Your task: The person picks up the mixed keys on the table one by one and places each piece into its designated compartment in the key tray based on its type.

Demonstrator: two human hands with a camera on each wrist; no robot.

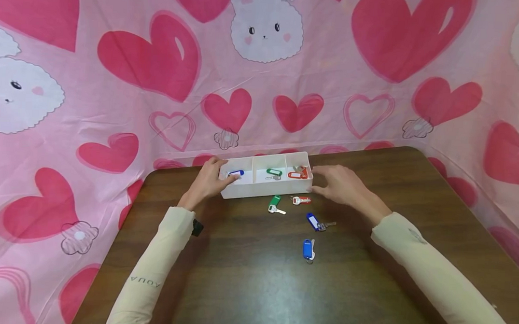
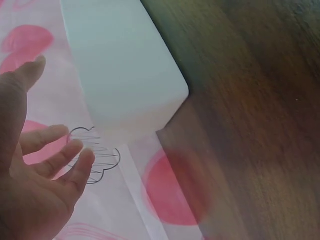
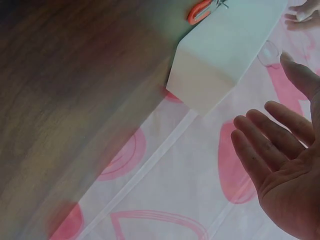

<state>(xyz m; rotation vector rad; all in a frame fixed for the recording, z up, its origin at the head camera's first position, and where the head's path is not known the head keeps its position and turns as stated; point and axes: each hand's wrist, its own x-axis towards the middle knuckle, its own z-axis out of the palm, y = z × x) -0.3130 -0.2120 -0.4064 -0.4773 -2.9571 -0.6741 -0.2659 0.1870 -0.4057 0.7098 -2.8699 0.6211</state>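
A white three-compartment tray [image 1: 267,189] stands near the table's back edge. My left hand [image 1: 207,180] is at its left end, thumb over the near corner in the head view. In the left wrist view the left hand's [image 2: 47,175] fingers are spread beside the tray [image 2: 125,60]. At the opposite end is my right hand [image 1: 343,185]; its fingers look extended and apart from the tray wall [image 3: 215,55] in the right wrist view. Inside lie a blue-tagged key [image 1: 237,173] on the left, a green-tagged key [image 1: 274,172] in the middle, and red key tags [image 1: 298,175] on the right.
Before the tray lie a green-tagged key [image 1: 275,201], a red-tagged key [image 1: 301,200] and two blue-tagged keys, one farther back [image 1: 312,221] and one nearer [image 1: 308,249]. Behind the brown table [image 1: 245,287] hangs a pink heart-print cloth [image 1: 263,80].
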